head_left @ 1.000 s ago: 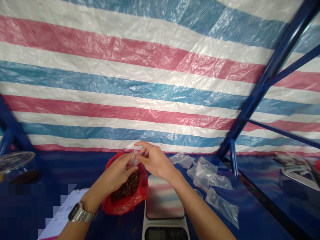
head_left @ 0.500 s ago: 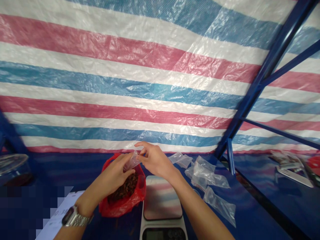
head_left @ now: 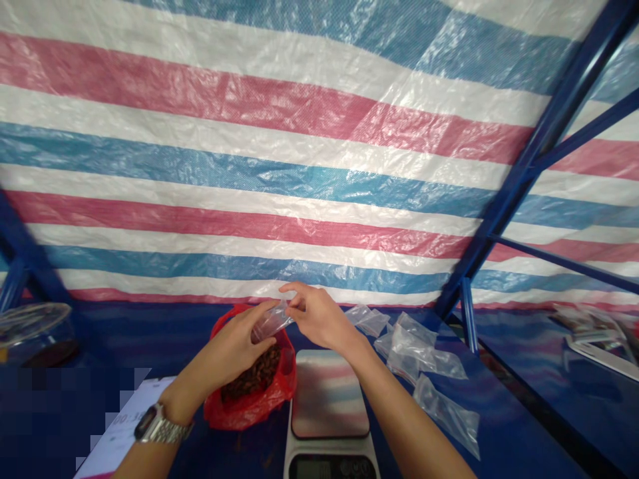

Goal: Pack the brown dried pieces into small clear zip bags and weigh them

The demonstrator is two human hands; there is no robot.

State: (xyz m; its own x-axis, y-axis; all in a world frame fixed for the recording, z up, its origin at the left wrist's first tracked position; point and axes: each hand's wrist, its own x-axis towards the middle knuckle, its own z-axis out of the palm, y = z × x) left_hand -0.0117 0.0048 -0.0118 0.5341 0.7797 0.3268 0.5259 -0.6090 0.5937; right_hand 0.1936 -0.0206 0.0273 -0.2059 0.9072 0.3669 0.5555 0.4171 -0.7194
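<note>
A small clear plastic bag (head_left: 272, 321) is stretched between my two hands, above a red plastic bag (head_left: 239, 414) full of brown, dried-looking pieces (head_left: 257, 376). My left hand (head_left: 244, 336), with a watch on the wrist, is closed around the clear bag's left side. At its upper right end, my right hand (head_left: 314, 314) pinches the edge between thumb and fingers, index finger raised. Just right of the red bag sits a digital kitchen scale (head_left: 329, 396) with a shiny plate, below my right forearm.
Several clear plastic bags (head_left: 414, 346) lie on the blue table right of my right arm. A clear round container (head_left: 37, 332) stands at the far left. A lit screen (head_left: 120, 426) lies by my left forearm. Blue metal bars (head_left: 499, 206) and a striped tarp (head_left: 299, 153) rise behind.
The whole view has shifted slightly, so things sit a little further right. Both hands keep hold of the clear bag, which now looks more stretched out between them.
</note>
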